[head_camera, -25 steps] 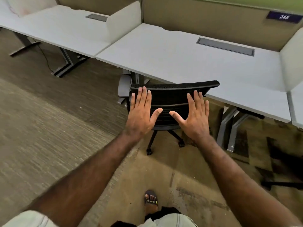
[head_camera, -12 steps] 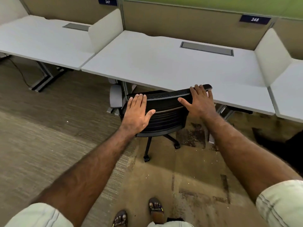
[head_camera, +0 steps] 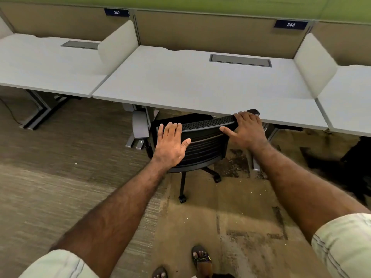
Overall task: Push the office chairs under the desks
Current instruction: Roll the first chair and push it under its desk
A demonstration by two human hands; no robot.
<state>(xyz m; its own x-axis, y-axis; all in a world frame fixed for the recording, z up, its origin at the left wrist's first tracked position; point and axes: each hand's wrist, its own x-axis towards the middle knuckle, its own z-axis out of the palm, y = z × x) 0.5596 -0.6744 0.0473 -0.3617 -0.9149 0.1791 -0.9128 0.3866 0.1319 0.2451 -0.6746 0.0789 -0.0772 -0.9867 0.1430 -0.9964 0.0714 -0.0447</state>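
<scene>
A black mesh-backed office chair (head_camera: 204,145) stands at the front edge of the white middle desk (head_camera: 200,87), its seat hidden under the desktop and its backrest just outside the edge. My left hand (head_camera: 170,145) lies flat against the left side of the backrest, fingertips at its top rim, thumb spread. My right hand (head_camera: 247,131) is curled over the top right corner of the backrest, right beside the desk edge. The chair's grey left armrest (head_camera: 140,125) shows beneath the desktop. Two castor legs stick out toward me.
A second white desk (head_camera: 46,67) adjoins on the left and a third (head_camera: 349,101) on the right, separated by low white dividers. Grey desk legs (head_camera: 40,109) stand underneath. A dark shape (head_camera: 351,157) lies on the carpet at right. My sandalled feet are at the bottom.
The chair has rolled forward toward the desk and turned slightly. My right hand moved from the back face up onto the top right corner; I have stepped closer.
</scene>
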